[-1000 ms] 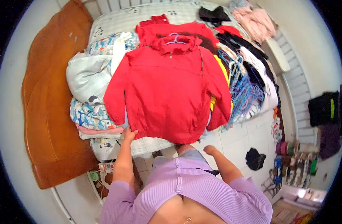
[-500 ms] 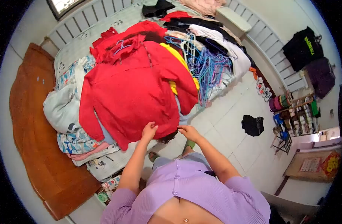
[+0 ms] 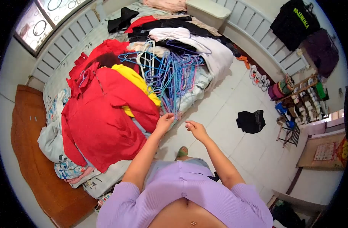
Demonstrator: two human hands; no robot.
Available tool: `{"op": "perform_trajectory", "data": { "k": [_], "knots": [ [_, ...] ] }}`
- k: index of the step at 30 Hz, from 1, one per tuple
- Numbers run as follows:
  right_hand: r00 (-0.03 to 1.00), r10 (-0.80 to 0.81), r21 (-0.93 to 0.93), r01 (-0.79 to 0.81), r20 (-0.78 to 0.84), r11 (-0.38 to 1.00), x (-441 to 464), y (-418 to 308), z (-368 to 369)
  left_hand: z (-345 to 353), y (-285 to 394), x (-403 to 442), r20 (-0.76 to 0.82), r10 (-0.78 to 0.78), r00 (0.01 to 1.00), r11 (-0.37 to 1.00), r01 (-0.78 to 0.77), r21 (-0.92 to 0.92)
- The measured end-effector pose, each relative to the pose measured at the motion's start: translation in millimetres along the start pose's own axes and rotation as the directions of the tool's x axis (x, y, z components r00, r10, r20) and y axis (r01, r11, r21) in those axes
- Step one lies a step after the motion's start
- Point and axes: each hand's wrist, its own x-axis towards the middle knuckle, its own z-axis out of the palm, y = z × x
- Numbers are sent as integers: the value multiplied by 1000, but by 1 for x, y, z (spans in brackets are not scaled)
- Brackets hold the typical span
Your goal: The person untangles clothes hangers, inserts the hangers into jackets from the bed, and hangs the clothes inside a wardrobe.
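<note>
A red long-sleeved jacket (image 3: 101, 110) lies spread over the near side of the bed, its collar away from me. Inside the collar a blue hanger (image 3: 82, 78) shows. My left hand (image 3: 165, 122) hovers beside the jacket's right sleeve, fingers loosely bent and holding nothing visible. Just beyond it lies a tangled heap of blue and purple hangers (image 3: 175, 76). Over the floor to the right is my right hand (image 3: 197, 131), its fingertips apart and nothing seen in them. A yellow garment (image 3: 134, 79) sits between jacket and hangers.
Black clothes (image 3: 158, 26) and a white garment (image 3: 215, 57) are piled farther back on the bed. A black cloth (image 3: 251, 121) lies on the tiled floor (image 3: 223, 98). Shoes (image 3: 259, 78) and a shoe rack (image 3: 301, 104) line the right wall. A wooden headboard (image 3: 29, 152) stands left.
Both hands have come away from the jacket's lower hem and moved toward the hangers' side. My view has turned right, so the bed and jacket sit farther left.
</note>
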Motion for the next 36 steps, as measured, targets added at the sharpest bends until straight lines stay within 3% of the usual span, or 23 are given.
{"op": "perform_trajectory", "data": {
  "k": [3, 6, 11, 18, 26, 28, 30, 32, 34, 36],
  "knots": [
    [998, 8, 75, -4, -57, 997, 21, 0, -36, 25, 42, 19, 10, -14, 1000, 979, 15, -203],
    [1000, 15, 58, -13, -18, 998, 46, 0, -59, 35, 40, 58, 101, -71, 992, 990, 83, -113],
    [1000, -17, 65, 17, -4, 998, 106, -4, -87, 46, 36, 135, 60, -33, 998, 994, 39, -100],
    [996, 92, 31, -92, 7, 995, 177, -35, -142, 50, 77, 235, 33, -65, 997, 967, 71, -243],
    [996, 88, -48, -87, 15, 995, 286, -18, -191, 43, 103, 301, -11, -119, 993, 915, 105, -389],
    [998, -47, -224, 55, 42, 973, 319, -11, -198, 35, 110, 306, -9, -182, 983, 892, 161, -421],
    [995, -82, -208, 93, 64, 974, 357, -13, -213, 27, 120, 306, -20, -151, 988, 852, 120, -509],
    [981, -169, -360, 192, 96, 913, 407, -19, -233, 28, 112, 317, -109, -150, 983, 851, 72, -521],
    [973, -192, -338, 223, 125, 914, 466, -21, -252, 27, 129, 320, -229, -214, 950, 869, 78, -488],
    [909, -417, -467, 379, 24, 799, 529, -34, -270, 33, 145, 336, -310, -287, 906, 855, 97, -509]
  ]
}}
